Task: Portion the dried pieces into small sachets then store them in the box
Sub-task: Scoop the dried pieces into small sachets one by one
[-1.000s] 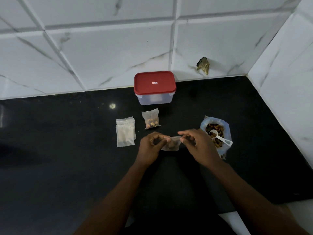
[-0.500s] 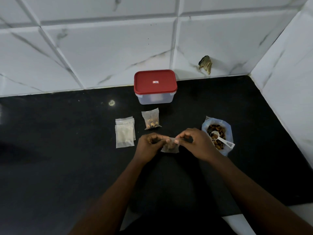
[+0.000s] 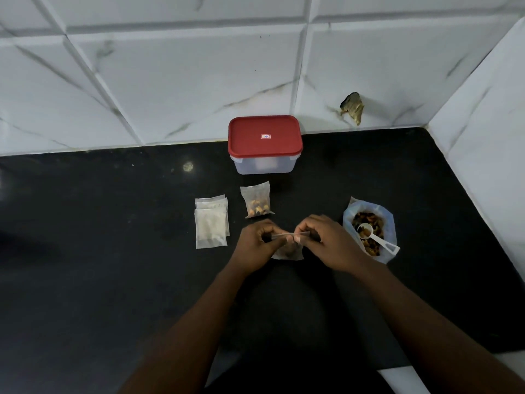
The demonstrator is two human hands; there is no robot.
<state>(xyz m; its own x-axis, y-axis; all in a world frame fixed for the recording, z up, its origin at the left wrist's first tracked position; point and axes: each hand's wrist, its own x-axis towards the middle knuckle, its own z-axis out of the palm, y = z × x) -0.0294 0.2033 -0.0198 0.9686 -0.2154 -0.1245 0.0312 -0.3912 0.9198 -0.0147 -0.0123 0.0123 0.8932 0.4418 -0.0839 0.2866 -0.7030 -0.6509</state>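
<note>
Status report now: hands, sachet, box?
Left hand and right hand both pinch sachet top edge. One filled sachet on counter. Box lid on. Nothing blocking.

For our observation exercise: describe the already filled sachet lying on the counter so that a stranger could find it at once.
Start at the red-lidded box against the tiled wall. Just in front of it on the black counter lies the filled sachet. Unlike the pale empty sachets to its left, brown dried pieces show through it.
</note>
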